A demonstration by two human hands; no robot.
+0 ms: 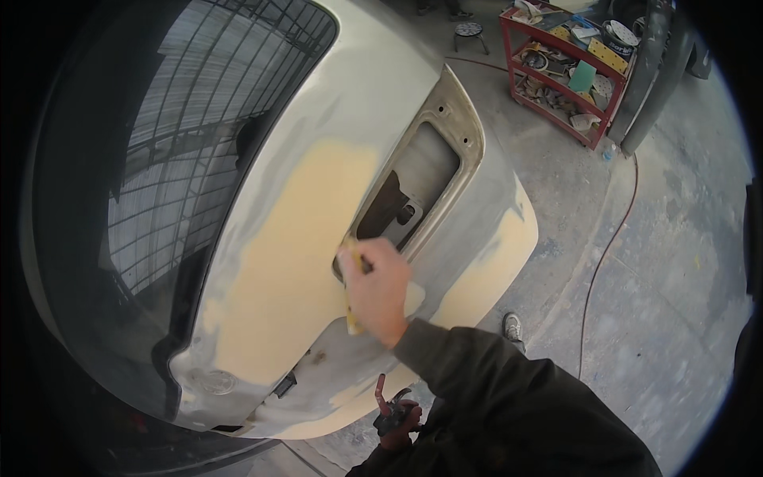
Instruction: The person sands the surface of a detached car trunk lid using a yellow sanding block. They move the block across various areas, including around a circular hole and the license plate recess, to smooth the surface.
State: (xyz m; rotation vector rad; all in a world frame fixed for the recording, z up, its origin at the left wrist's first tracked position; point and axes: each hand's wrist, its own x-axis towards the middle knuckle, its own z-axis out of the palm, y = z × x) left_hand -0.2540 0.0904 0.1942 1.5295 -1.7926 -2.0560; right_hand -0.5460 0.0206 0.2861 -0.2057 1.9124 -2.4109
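A pale car body [381, 56] takes up most of the view, its dark window [214, 151] on the left reflecting a gridded roof. Beside the glass spreads a broad patch of cream filler [286, 254], running up toward an open lamp recess [469, 119] with bare metal and dark gaps inside. On the floor [675, 207] beyond stands a red trolley [554, 122], its shelves crammed with discs, scraps and a green pad [582, 77]; a black tub [622, 40] sits on top near a yellow perforated sheet (a pale disc covers much of the tub's mouth, so its contents stay hidden). The right hand [375, 286] has its fingers closed on a narrow yellow block [353, 322], which lies at the filler's edge just beside the recess; no left hand can be made out. The step in hand looks like rubbing down filler; the next move probably calls for flat, even pressure.
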